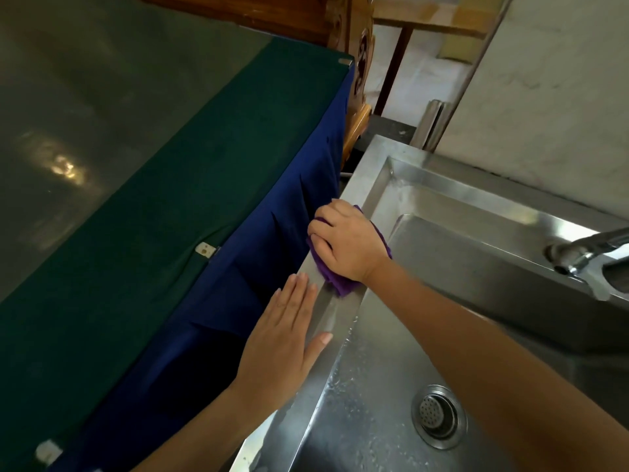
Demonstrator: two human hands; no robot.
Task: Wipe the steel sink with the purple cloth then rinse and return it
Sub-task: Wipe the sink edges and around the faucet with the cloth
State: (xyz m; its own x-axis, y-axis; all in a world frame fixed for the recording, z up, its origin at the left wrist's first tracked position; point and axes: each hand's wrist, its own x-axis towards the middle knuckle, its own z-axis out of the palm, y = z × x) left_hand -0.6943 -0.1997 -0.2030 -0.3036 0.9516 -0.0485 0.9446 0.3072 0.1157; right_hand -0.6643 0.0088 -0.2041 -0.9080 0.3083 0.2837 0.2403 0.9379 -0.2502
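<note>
The sink [371,185] held only water droplets on its floor and a round strainer [438,416] seated in the drain. The cloth [337,284] lay bunched on the sink's left rim, under the right hand [347,243], whose fingers curled over it and gripped it against the steel. The left hand [282,338] rested flat on the same rim just nearer the camera, fingers straight and together. A tap [585,257] reached in from the right. A table [136,233] with a green cover and blue skirt [272,267] stood close against the sink's left side, with carved wooden furniture [354,63] behind it.
</note>
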